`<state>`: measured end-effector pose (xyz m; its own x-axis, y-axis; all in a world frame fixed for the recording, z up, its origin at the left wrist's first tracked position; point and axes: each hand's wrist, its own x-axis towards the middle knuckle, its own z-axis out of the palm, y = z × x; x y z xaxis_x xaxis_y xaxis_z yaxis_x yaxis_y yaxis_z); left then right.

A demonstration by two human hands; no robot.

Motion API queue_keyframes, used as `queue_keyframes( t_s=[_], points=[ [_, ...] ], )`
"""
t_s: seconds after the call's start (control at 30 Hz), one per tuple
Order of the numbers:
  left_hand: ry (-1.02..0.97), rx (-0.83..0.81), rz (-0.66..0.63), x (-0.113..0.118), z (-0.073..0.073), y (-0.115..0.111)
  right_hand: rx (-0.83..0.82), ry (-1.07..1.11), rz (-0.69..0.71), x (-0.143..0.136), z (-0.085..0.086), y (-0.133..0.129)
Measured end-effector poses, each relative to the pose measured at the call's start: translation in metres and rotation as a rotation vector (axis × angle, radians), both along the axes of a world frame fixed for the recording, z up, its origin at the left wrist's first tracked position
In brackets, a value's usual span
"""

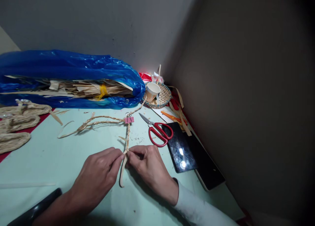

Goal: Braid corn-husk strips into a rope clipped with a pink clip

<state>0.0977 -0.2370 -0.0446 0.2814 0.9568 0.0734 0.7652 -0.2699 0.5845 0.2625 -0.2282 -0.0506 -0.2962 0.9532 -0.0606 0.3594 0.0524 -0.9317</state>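
Two bare hands are seen from above, brought nearly together over a pale green tabletop [73,167]. By the left hand [98,170], the lower end of a braided cord [128,132] of straw-coloured fibre is pinched narrowly between thumb and forefinger. By the right hand [150,167], the same end is gripped just beside it, also in a narrow pinch. From the fingers a loose flat strip [121,176] is hung toward the viewer.

The cord is placed near the middle of the table, and a pink binder clip [129,120] is fastened to it above the hands. To the left of the clip, a braided loop [100,119] is laid out on the table.

To the right, red-handled scissors [161,134] are set down with blades parted, their handles touching a dark glossy tablet [180,150]. Behind them, a paper cup [152,90] is held in a shallow woven basket [165,96]. Along the back, a bundle of dry strips [83,88] is partly wrapped in blue plastic [73,65]. At the far left, woven fibre pieces [14,142] are lined up.
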Motion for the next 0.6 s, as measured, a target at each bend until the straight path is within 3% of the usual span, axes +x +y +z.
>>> queue_keyframes(
  t_s=[0.13, 0.4, 0.6],
  points=[
    [0.039, 0.093, -0.022, 0.003, -0.002, -0.004, 0.046, -0.017, -0.009, -0.001, -0.002, -0.002],
    [0.267, 0.543, -0.147, 0.008, -0.012, -0.014, -0.002, 0.124, 0.079, 0.003, 0.004, 0.000],
    [0.369, 0.798, -0.213, 0.009, -0.020, -0.019, -0.221, 0.386, 0.031, 0.001, -0.004, 0.001]
  ],
)
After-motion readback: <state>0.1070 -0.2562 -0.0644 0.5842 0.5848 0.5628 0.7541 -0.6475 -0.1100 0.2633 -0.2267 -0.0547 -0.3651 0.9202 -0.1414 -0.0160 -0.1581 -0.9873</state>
